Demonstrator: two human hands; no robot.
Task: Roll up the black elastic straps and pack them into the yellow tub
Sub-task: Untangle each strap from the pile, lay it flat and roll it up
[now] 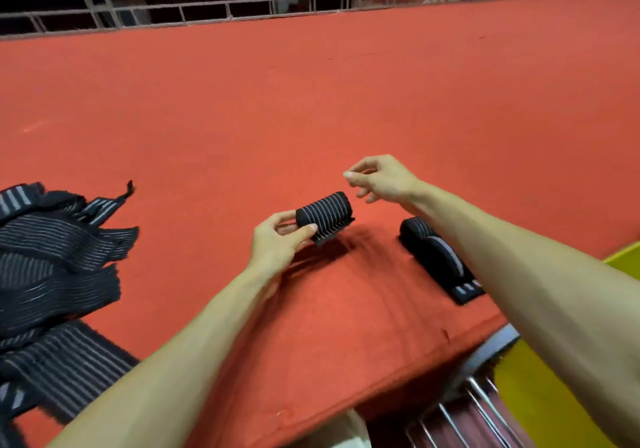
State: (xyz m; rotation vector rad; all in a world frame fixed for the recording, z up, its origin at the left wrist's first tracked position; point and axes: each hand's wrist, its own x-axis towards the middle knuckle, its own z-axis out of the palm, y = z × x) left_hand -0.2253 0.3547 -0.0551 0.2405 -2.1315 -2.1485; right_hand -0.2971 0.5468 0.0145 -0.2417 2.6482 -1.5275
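Note:
My left hand grips one end of a rolled black elastic strap with thin white stripes, holding it just above the red table. Its loose end sticks out underneath. My right hand hovers just past the roll's far end, thumb and forefinger pinched together, not touching the roll; I cannot tell if anything is between them. Rolled straps lie on the table under my right forearm. The yellow tub shows at the lower right, below the table edge, partly hidden by my arm.
A heap of unrolled black striped straps covers the table's left side. The red felt table stretches far ahead to a metal railing. A metal rack sits below the table's near edge beside the tub.

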